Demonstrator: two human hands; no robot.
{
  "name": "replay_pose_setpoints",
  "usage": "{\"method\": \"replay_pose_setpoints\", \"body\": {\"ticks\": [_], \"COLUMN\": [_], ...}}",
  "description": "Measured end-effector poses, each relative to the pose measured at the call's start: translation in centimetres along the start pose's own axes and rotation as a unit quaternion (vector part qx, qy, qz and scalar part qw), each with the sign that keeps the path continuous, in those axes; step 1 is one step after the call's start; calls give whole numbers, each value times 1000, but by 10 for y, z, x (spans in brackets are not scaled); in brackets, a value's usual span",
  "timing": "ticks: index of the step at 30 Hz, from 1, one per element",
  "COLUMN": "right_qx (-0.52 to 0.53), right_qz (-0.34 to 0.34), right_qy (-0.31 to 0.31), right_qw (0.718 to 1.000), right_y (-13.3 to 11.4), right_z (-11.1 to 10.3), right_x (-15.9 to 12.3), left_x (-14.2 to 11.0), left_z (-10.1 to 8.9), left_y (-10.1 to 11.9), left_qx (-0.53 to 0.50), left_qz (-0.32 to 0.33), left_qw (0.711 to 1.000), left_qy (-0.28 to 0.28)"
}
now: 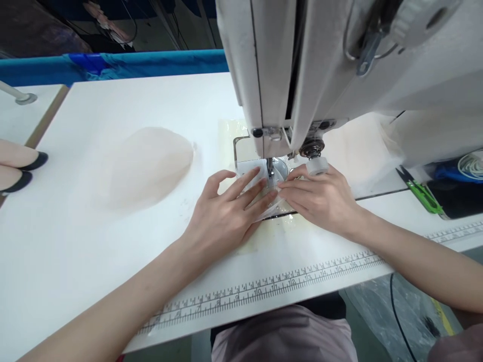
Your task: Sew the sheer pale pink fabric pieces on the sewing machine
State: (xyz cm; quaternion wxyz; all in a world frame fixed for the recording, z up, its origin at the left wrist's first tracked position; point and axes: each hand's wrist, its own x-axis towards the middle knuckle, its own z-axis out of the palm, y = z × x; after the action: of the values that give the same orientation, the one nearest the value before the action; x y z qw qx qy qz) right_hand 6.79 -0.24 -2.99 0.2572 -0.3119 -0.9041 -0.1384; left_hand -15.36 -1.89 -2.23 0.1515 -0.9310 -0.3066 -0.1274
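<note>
A white sewing machine (pixel 320 75) stands over the table, its presser foot (pixel 270 167) down near a thin, sheer white fabric piece (pixel 252 166). My left hand (pixel 236 203) lies on that fabric to the left of the foot, fingers spread and pointing toward it. Just right of the foot, my right hand (pixel 320 196) has its fingertips drawn together at the fabric's edge, and they seem to pinch it. The needle's tip cannot be made out.
Sheer pale fabric (pixel 154 166) lies on the left of the table, more (pixel 358 146) under the machine arm. Green-handled thread snips (pixel 422 193) sit beside a dark phone-like slab (pixel 458 196) at right. A printed ruler (pixel 275 286) runs along the front edge. Dark-tipped, pale shapes (pixel 18 168) show at left.
</note>
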Motion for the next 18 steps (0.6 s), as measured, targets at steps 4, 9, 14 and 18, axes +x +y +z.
{"method": "replay_pose_setpoints", "body": {"ticks": [4,9,14,18], "right_qx": [11,-3,-23,-21], "right_qz": [29,33,24,6], "right_qy": [-30,-39,-24,-18], "right_qw": [999,999,999,1000], "right_y": [5,8,3,-1], "right_z": [6,11,6,1], "right_x": [2,3,2,1], "left_x": [3,7,4,0], "left_z": [5,10,7,3], "left_y": [-7,-13,-5,1], "left_qx": [-9,-4,9,9], "left_qz": [-10,-17,-23,-18], "left_qw": [1000,1000,999,999], "left_qy": [9,25,34,39]}}
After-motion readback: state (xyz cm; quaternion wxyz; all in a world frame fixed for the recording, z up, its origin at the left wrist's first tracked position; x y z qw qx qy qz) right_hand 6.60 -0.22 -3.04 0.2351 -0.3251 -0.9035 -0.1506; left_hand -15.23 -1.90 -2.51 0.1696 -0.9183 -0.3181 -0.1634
